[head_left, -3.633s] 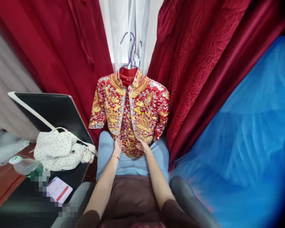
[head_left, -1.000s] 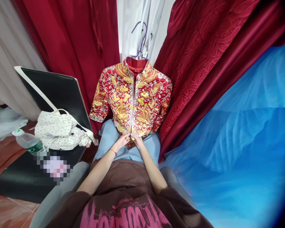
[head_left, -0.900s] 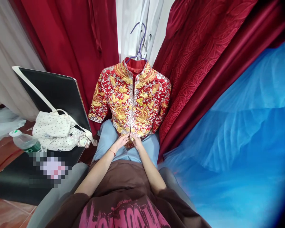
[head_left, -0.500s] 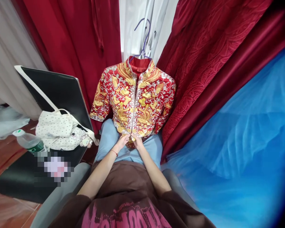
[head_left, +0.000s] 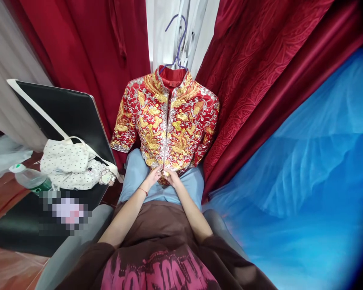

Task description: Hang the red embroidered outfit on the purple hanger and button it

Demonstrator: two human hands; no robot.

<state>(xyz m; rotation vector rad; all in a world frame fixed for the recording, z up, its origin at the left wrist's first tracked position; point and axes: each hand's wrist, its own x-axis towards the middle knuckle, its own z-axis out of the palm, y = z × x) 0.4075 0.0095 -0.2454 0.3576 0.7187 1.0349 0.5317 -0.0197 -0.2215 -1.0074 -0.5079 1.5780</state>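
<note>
A red jacket (head_left: 181,121) with gold and silver embroidery stands upright over my knees, its stand collar around a purple clothes hanger (head_left: 180,44). Down its middle runs a front opening edged in silver. At the bottom of that opening, my left hand (head_left: 155,175) is closed with its fingertips pinching the jacket's hem. Close beside it, my right hand (head_left: 172,177) pinches the hem on the other side of the opening. The fingertips of both hands nearly meet. Any small fastener between them is too small to make out.
On my left, a black chair (head_left: 60,108) holds a dotted white bag (head_left: 66,161), a plastic bottle (head_left: 30,179) and a blurred-out item. Red curtains (head_left: 130,36) hang behind the jacket. Blue tulle (head_left: 305,173) spreads on my right.
The whole view has shifted slightly, so things sit a little further left and higher. My hands stay at the jacket's hem, with only small finger movement.
</note>
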